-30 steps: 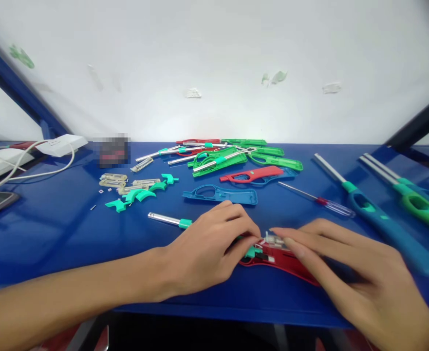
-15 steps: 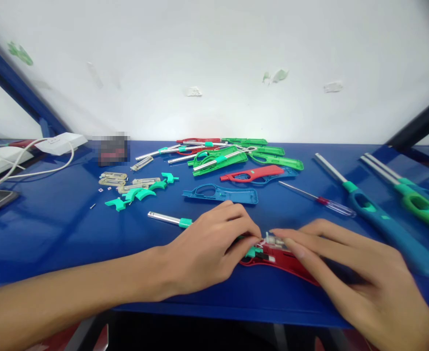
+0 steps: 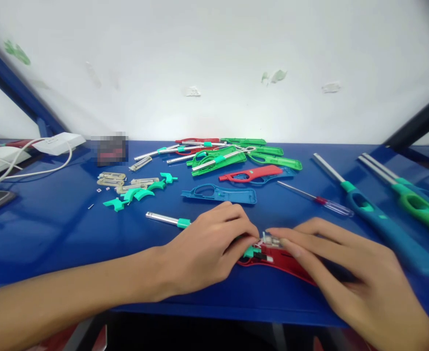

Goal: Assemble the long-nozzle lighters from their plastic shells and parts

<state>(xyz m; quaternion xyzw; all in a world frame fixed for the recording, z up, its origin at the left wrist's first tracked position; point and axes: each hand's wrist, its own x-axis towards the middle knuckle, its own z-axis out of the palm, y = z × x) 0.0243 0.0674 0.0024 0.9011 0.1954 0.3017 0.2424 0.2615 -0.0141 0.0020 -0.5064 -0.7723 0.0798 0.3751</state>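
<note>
A red lighter casing half (image 3: 290, 264) lies with its inside up near the table's front edge. In it sit a turquoise trigger (image 3: 250, 252) and a black and white part (image 3: 263, 257). My right hand (image 3: 353, 268) pinches a clear fuel tank (image 3: 271, 240) between thumb and fingertips, at the casing's upper edge. Closed at the tank's left end, the thumb and forefinger of my left hand (image 3: 214, 248) hide whatever they pinch. From behind this hand a metal lighter tube (image 3: 162, 218) with a turquoise collar sticks out to the left.
Casing halves and metal tubes are piled at the back, near a blue casing half (image 3: 232, 195). Turquoise triggers (image 3: 144, 194) and clear tanks (image 3: 112, 176) lie left. A screwdriver (image 3: 331, 205) and assembled lighters (image 3: 378, 219) lie right. A white cable (image 3: 68, 158) runs at far left.
The view has shifted slightly. Both hands stay at the red casing in nearly the same pose, and the clear tank is still pinched in the right fingers.
</note>
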